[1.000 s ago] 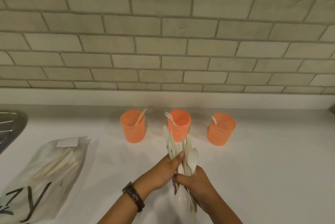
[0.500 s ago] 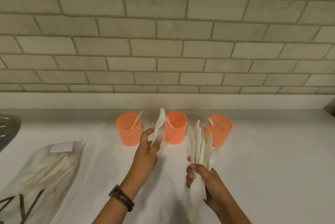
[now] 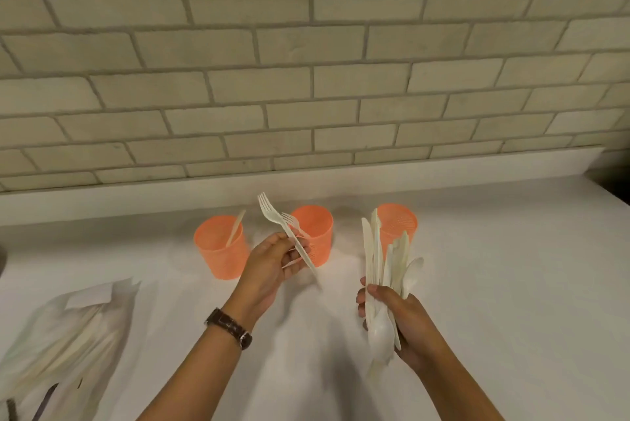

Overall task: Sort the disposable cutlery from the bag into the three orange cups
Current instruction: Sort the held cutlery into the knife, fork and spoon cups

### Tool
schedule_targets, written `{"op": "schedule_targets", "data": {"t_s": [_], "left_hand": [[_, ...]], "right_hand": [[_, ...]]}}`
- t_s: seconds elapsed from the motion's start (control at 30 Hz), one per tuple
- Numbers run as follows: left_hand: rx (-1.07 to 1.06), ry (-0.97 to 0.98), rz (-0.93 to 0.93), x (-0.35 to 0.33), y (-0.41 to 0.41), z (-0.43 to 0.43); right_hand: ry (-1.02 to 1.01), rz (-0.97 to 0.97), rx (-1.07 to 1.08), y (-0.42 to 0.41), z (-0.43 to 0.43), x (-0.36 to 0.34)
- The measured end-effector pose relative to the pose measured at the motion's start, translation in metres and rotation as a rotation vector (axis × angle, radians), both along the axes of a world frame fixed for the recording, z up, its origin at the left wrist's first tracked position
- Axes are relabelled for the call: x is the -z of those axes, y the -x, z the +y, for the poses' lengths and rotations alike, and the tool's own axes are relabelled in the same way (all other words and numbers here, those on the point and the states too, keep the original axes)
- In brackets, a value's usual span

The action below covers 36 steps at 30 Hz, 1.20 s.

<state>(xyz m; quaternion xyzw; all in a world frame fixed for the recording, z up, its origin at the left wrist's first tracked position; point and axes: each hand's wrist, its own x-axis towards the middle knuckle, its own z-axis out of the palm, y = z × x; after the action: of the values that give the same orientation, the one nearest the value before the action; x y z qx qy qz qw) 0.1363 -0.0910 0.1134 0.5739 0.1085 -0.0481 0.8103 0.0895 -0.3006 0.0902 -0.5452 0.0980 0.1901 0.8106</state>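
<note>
Three orange mesh cups stand in a row on the white counter: the left cup holds a white knife, the middle cup holds a fork, the right cup is partly hidden behind cutlery. My left hand holds a single white plastic fork, tines up, just in front of the middle cup. My right hand grips a bundle of white cutlery, mostly knives and a spoon, standing upright in front of the right cup.
A translucent plastic bag with more white cutlery lies flat at the lower left. A brick-tiled wall rises right behind the cups. A dark watch sits on my left wrist.
My left hand pulled one fork out of the bundle and carried it left toward the middle cup. My right hand kept the bundle and drifted right.
</note>
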Motion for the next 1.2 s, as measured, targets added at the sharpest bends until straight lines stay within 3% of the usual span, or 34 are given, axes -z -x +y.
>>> {"op": "schedule_targets", "data": {"t_s": [0.3,0.4,0.5,0.6,0.67,0.73,0.9,1.07,1.2], "left_hand": [[-0.376,-0.557,-0.233,-0.004,-0.068,-0.007],[-0.373,-0.690,-0.194,0.012,-0.076,-0.010],[-0.221,-0.886,-0.124,0.028,-0.076,-0.005],[-0.254,-1.041,-0.204,0.024,-0.063,0.000],[-0.355,-0.982,-0.331,0.009,-0.042,-0.005],[-0.308,-0.866,-0.394,-0.003,-0.017,-0.015],[0.110,-0.612,-0.090,-0.011,0.030,-0.039],[0.101,-0.456,0.025,-0.007,0.051,-0.025],[-0.066,-0.345,0.067,-0.013,0.061,-0.005]], "right_hand": [[-0.012,0.005,0.054,-0.005,-0.014,-0.002],[-0.010,0.005,0.054,-0.006,-0.016,-0.003],[-0.011,-0.002,0.049,-0.006,-0.016,-0.005],[-0.004,0.005,0.048,-0.008,-0.015,-0.008],[-0.010,0.014,0.042,-0.009,-0.013,-0.009],[-0.021,0.016,0.025,-0.009,-0.010,-0.009],[-0.032,0.013,-0.099,-0.007,0.010,-0.009],[0.013,-0.025,-0.223,-0.001,0.040,-0.011],[0.013,-0.010,-0.299,0.003,0.058,-0.014]]}}
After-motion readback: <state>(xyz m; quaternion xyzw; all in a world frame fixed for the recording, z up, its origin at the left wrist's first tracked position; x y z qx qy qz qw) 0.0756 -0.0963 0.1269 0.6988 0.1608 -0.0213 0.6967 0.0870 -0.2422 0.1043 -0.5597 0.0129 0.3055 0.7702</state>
